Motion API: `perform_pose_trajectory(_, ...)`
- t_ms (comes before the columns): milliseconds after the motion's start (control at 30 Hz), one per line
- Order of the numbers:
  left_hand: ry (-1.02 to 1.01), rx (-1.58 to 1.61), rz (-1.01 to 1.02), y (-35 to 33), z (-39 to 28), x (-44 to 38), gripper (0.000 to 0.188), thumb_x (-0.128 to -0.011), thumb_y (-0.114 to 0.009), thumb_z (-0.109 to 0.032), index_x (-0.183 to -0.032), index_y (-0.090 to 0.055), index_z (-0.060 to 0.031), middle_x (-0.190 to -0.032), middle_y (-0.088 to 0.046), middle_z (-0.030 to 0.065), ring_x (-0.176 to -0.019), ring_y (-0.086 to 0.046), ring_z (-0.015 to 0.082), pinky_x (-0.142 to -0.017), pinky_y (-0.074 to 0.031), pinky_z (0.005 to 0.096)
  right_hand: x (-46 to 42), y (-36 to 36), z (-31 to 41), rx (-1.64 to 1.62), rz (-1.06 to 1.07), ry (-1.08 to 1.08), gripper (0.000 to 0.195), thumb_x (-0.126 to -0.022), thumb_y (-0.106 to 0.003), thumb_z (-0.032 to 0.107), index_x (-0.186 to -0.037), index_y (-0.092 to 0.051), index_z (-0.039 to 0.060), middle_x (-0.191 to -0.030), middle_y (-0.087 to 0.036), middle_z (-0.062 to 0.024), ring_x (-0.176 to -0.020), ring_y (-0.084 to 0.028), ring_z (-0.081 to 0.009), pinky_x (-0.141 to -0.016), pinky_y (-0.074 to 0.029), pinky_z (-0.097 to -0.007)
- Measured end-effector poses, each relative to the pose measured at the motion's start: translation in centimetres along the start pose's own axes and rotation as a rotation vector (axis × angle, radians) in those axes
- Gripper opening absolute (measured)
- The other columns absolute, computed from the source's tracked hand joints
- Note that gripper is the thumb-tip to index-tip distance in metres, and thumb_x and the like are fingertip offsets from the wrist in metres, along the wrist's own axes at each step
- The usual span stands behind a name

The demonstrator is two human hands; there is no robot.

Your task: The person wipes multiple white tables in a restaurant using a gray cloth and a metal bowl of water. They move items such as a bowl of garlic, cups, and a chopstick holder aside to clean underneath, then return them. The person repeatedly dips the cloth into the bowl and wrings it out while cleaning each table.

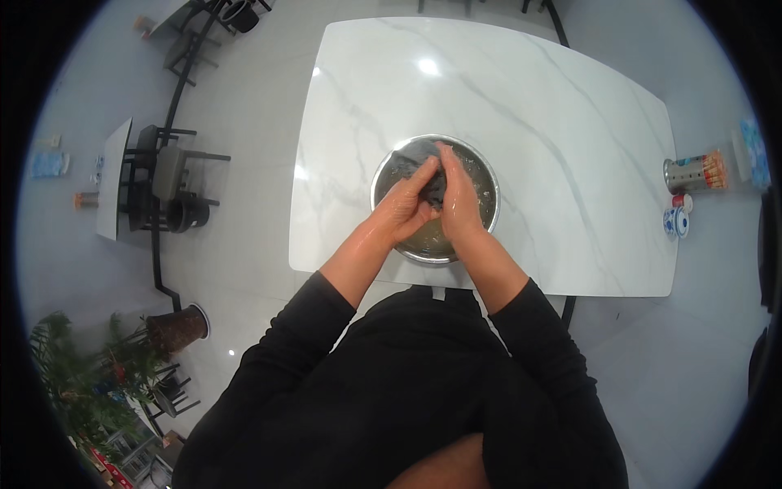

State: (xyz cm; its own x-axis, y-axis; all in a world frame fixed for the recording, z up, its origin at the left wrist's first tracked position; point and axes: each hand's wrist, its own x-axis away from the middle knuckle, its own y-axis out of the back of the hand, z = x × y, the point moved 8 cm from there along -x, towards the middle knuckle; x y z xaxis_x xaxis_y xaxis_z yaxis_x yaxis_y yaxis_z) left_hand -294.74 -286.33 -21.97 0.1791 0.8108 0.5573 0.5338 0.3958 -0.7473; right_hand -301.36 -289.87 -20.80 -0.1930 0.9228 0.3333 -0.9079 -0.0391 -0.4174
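A round stainless steel basin [496,197] stands near the front edge of the table, with cloudy, bubbly water [431,241] in it. Wet dark grey fabric, apparently a cloth [416,153], is pressed between my two hands over the basin. My left hand [400,208] grips it from the left, thumb along its near side. On the right, my right hand [459,192] lies against it with fingers stretched out and pointing away from me. Both hands are wet. Part of the cloth is hidden behind them, and I cannot tell how far it dips into the water.
The white marble-patterned table [519,79] meets a wall on the right. Along that side are a perforated metal holder with chopsticks [693,172], a small red-and-white container [682,203] and a blue-and-white jar [676,222]. Chairs [171,172] and a potted plant [177,330] stand off left.
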Motion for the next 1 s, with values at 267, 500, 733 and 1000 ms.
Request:
perform_pose_trajectory(267, 0.048, -0.276, -0.033, 1.8, -1.1, 0.0, 0.019, -0.082, -0.062, -0.003, -0.099, -0.059, 0.0051, -0.091, -0.063, 0.0135, -0.081, -0.063, 0.0186, -0.063, -0.054, 0.0249, 1.8, 1.9, 4.2, 0.864, 0.263, 0.431, 0.037, -0.077, -0.058, 0.003, -0.114, -0.060, 0.0076, -0.120, -0.058, -0.0171, -0.113, -0.052, -0.0346, -0.101, -0.037, -0.0387)
perform_pose_trajectory(500, 0.511, -0.464, 0.206, 1.4, 0.6, 1.2, 0.007, -0.079, -0.059, 0.001, -0.075, -0.053, -0.0008, -0.069, -0.046, 0.0035, -0.051, -0.038, 0.0071, -0.040, -0.023, 0.0181, 4.7, -1.2, 3.9, 1.291, 0.711, 0.896, 0.062, -0.074, -0.062, 0.000, -0.131, -0.050, 0.0200, -0.146, -0.031, -0.0128, -0.134, -0.032, -0.0340, -0.107, -0.035, -0.0435)
perform_pose_trajectory(733, 0.625, -0.741, 0.221, 0.3, 0.5, 2.7, 0.021, -0.078, -0.069, -0.012, -0.065, -0.052, -0.0090, -0.056, -0.039, -0.0032, -0.045, -0.032, 0.0044, -0.039, -0.015, 0.0207, 4.2, -4.1, 5.2, 1.230, 0.834, 1.020, 0.053, -0.076, -0.067, 0.017, -0.127, -0.054, 0.0224, -0.131, -0.048, -0.0089, -0.105, -0.058, -0.0250, -0.072, -0.054, -0.0338)
perform_pose_trajectory(1000, 0.378, -1.335, 0.003, -0.3, -1.1, 1.9, 0.023, -0.068, -0.070, -0.016, -0.058, -0.050, -0.0126, -0.052, -0.042, -0.0028, -0.041, -0.034, 0.0065, -0.038, -0.018, 0.0231, 2.1, -3.2, 2.5, 1.415, 0.760, 1.043, 0.038, -0.075, -0.064, 0.023, -0.112, -0.058, 0.0162, -0.077, -0.057, -0.0043, -0.065, -0.062, -0.0242, -0.049, -0.050, -0.0349)
